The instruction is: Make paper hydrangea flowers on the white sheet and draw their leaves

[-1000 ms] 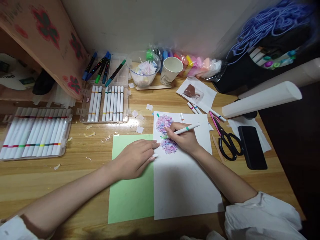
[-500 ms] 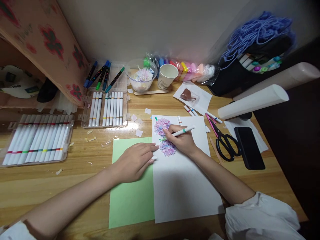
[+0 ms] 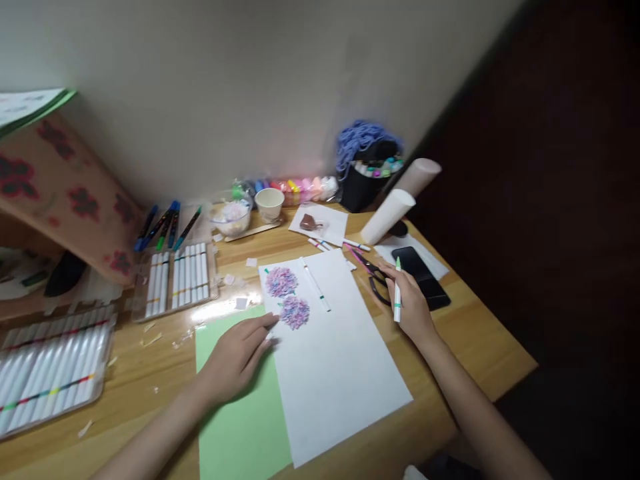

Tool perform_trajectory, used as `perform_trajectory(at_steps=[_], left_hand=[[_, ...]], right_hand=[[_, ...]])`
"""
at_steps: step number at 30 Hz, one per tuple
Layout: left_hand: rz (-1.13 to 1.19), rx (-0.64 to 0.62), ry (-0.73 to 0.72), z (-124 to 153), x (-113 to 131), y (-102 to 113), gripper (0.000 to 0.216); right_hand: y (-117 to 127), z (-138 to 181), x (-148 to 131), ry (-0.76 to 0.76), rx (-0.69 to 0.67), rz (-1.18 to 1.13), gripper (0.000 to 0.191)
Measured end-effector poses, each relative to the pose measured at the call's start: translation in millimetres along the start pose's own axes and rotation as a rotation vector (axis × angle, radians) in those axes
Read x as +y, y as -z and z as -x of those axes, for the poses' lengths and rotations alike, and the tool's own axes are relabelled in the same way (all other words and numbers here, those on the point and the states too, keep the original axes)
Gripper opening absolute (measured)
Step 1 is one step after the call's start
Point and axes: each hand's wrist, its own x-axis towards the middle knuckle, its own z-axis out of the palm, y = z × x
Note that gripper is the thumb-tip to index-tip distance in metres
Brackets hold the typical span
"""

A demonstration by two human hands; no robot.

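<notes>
My left hand (image 3: pixel 237 360) lies across the green sheet (image 3: pixel 240 427) and the white paper's (image 3: pixel 345 380) left edge, a small white marker cap (image 3: pixel 270 335), partly hidden, between thumb and fingers. Two round pink, purple and blue flower clusters (image 3: pixel 281 283) with green bits at their sides sit on the paper's upper left. A white marker with a green band (image 3: pixel 317 283) lies right of them. Off the paper's right edge, my right hand (image 3: pixel 413 307) grips an uncapped green marker (image 3: pixel 397 293), its tip upward. Its fingers are over the black scissors (image 3: pixel 379 288); contact is unclear.
A black phone (image 3: pixel 423 277) lies right of my right hand. Behind are white paper rolls (image 3: pixel 389 217), a black pen holder (image 3: pixel 360 193), a paper cup (image 3: pixel 270 205) and a plastic bowl (image 3: pixel 231 219). Marker cases (image 3: pixel 175 280) and a flower-painted box (image 3: pixel 75 193) stand left.
My right hand has lifted the green marker off the flowers and moved right to the scissors, turning its tip upward. The lying marker shows fully now. The view has shifted; my left hand stays at the paper.
</notes>
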Motion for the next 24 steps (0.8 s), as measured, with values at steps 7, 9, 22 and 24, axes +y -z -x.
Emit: perform_trajectory(at_steps=[7,9,22,24], left_hand=[[-0.036,0.027,0.079,-4.7,-0.1,-3.0,0.028],[-0.029,0.05,0.118,-6.7,4.8,-3.8,0.03],[-0.138,0.222,0.335,-5.0,27.2,-17.5,0.027],[-0.22,0.3,0.404,1.8,30.5,-18.9,0.029]], right_hand=[[36.6,27.6,62.3,-0.145,0.013,0.214,0.035],[41.7,23.4,66.9,-0.146,0.008,0.162,0.033],[57.2,6.5,76.9,-0.352,0.311,-0.243,0.021],[54.7,10.6,64.7,-0.357,0.308,-0.328,0.018]])
